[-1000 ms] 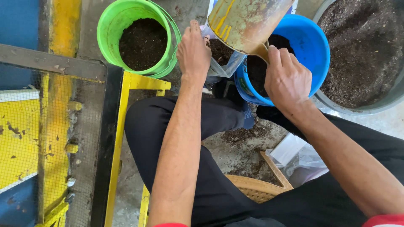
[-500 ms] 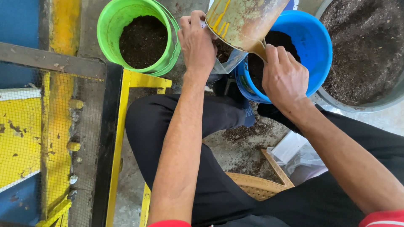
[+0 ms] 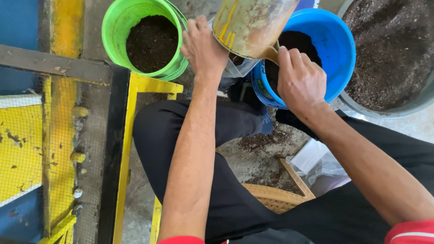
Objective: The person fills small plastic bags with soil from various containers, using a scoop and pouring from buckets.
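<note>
My right hand [image 3: 300,81] grips the handle of a rusty metal scoop [image 3: 253,25], which is tilted over a clear plastic bag [image 3: 237,68]. My left hand [image 3: 203,47] holds the bag's rim open beneath the scoop; dark soil shows inside it. The bag sits between a green bucket [image 3: 115,31] and a blue bucket [image 3: 337,49], both holding dark soil. Most of the bag is hidden behind my left hand and the scoop.
A large grey tub [image 3: 407,106] of soil stands at the right. A yellow metal frame [image 3: 131,117] and wire mesh [image 3: 31,149] lie at the left. My black-trousered legs, a woven stool edge [image 3: 275,196] and loose plastic bags [image 3: 316,165] fill the foreground. Spilled soil dots the concrete floor.
The scoop has tilted further over the bag. My left hand has shifted slightly on the bag's rim. My right hand stays on the handle.
</note>
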